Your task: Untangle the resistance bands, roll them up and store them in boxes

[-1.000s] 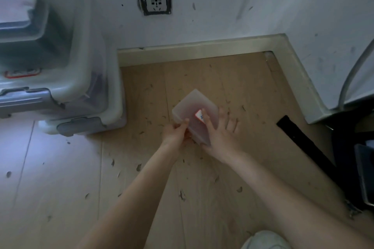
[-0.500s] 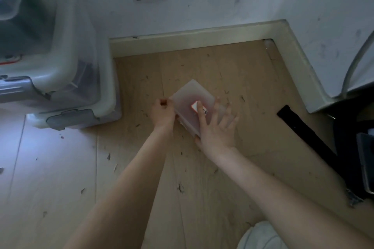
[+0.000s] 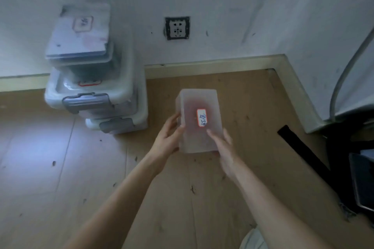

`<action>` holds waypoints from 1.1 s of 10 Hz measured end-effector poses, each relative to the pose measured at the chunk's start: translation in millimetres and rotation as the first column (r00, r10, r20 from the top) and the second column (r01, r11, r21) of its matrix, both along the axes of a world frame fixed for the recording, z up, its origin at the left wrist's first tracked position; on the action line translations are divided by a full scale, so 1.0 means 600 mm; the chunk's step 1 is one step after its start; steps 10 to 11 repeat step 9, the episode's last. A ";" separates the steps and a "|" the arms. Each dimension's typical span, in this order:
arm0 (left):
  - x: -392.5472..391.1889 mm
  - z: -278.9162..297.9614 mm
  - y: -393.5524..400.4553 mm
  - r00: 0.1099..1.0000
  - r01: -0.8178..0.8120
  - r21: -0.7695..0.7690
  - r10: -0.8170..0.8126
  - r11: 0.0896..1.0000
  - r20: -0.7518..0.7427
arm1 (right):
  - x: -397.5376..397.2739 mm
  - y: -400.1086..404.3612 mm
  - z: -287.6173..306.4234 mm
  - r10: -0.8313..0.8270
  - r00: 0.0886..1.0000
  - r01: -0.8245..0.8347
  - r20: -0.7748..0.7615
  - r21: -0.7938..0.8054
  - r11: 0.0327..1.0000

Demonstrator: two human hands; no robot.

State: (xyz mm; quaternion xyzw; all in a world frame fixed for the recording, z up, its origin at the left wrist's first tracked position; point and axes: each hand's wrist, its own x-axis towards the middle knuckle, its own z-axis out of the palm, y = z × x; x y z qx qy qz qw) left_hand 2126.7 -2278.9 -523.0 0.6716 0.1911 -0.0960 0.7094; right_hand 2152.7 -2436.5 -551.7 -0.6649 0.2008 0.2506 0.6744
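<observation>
Two bare hands hold a frosted translucent plastic box [image 3: 199, 121] above a wooden floor [image 3: 60, 168] in a room corner. The left hand [image 3: 168, 139] grips its left side. The right hand [image 3: 222, 147], blurred, seems to clasp its lower right corner. A red-bordered handwritten label [image 3: 202, 117] faces up; a faint reddish shape shows inside. Stacked lidded storage bins [image 3: 95, 91] stand against the wall at left.

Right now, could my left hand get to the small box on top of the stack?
Probably not yet: the left hand grips the frosted box. The floor toward the stack's top box looks free.
</observation>
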 end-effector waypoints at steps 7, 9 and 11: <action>0.096 0.324 0.339 0.926 -0.346 0.229 0.291 0.910 0.241 | 0.117 0.391 0.381 0.384 0.753 -0.280 0.534 -0.268 0.922; 0.019 0.361 0.326 0.819 -0.551 0.498 0.321 0.670 0.475 | 0.067 0.317 0.458 0.421 0.681 -0.216 0.599 -0.385 0.897; 0.019 0.361 0.326 0.819 -0.551 0.498 0.321 0.670 0.475 | 0.067 0.317 0.458 0.421 0.681 -0.216 0.599 -0.385 0.897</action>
